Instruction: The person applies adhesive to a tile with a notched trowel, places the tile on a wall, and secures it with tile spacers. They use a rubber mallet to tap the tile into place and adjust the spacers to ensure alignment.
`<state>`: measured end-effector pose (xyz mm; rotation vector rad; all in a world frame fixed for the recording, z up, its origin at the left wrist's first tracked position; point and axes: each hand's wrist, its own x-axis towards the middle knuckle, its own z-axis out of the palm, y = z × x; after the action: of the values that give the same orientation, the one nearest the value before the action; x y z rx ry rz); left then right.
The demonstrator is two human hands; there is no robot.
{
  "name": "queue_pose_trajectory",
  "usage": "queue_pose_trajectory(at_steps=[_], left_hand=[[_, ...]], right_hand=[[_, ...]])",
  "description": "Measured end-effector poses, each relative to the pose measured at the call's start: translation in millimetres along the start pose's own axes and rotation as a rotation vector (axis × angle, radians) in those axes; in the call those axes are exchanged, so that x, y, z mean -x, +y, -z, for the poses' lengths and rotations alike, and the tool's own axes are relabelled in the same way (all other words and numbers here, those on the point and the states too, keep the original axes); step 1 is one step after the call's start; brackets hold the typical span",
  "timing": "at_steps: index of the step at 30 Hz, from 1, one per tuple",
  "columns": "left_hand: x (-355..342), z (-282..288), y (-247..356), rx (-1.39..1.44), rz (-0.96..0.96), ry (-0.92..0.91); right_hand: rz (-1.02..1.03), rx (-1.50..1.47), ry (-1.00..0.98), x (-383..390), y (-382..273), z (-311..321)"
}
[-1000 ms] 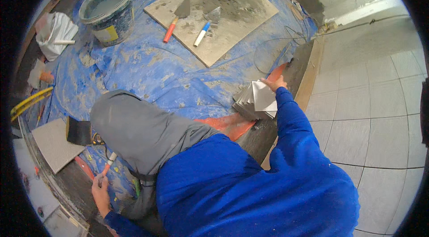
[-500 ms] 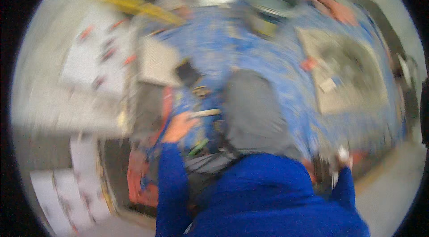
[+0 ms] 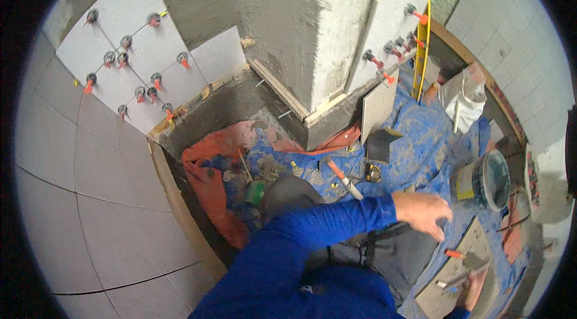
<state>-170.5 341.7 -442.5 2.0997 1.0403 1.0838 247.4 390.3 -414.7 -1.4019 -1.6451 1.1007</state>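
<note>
My left hand [image 3: 422, 213] reaches across my body to the right, above my knee. Its fingers are loosely bent and apart, with nothing visible in them. Low on the right, my right hand [image 3: 473, 290] is closed around a flat trowel-like tool [image 3: 460, 279] with a pale end; its grip is partly hidden. Beneath that hand lies a mortar-smeared board [image 3: 434, 292], and an orange-handled tool [image 3: 455, 253] rests on it. On the blue sheet beyond my left forearm lies a hand tool with an orange and whitish handle [image 3: 344, 178].
Large tiles [image 3: 138, 54] with red-and-black levelling clips cover the left wall; more clipped tiles [image 3: 384, 36] stand beside a yellow level [image 3: 422, 54]. A bucket [image 3: 496, 179], a white sack [image 3: 464, 98], a tape measure [image 3: 373, 173] and a green-headed brush [image 3: 255, 193] surround me on the blue sheet [image 3: 409, 150].
My view has swung left toward the tiled corner, so the bucket and board now sit farther right. My left hand, earlier beside a whitish handle, now stretches toward the board. The earlier frame is blurred.
</note>
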Motion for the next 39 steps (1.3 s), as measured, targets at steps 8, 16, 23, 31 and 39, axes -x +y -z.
queue_pose_trajectory(at_steps=[8,16,23,31,39], left_hand=[[9.1,39.5,50.4,-0.128,0.019,0.659],[114.6,159.0,66.2,-0.105,0.105,0.841],[236.6,214.3,58.6,0.004,0.26,1.07],[288.3,231.2,-43.0,0.049,0.702,1.832],[301.6,224.9,-63.1,-0.211,0.608,1.301]], right_hand=[[0.543,-0.167,-0.315,-76.9,-172.7,-234.6],[0.558,-0.219,-0.268,-37.4,-218.5,-299.3],[0.703,-0.031,-0.59,12.4,-258.8,-380.6],[1.205,0.187,-0.373,31.4,-291.6,-551.9],[1.226,0.244,-0.352,17.1,-282.6,-627.8]])
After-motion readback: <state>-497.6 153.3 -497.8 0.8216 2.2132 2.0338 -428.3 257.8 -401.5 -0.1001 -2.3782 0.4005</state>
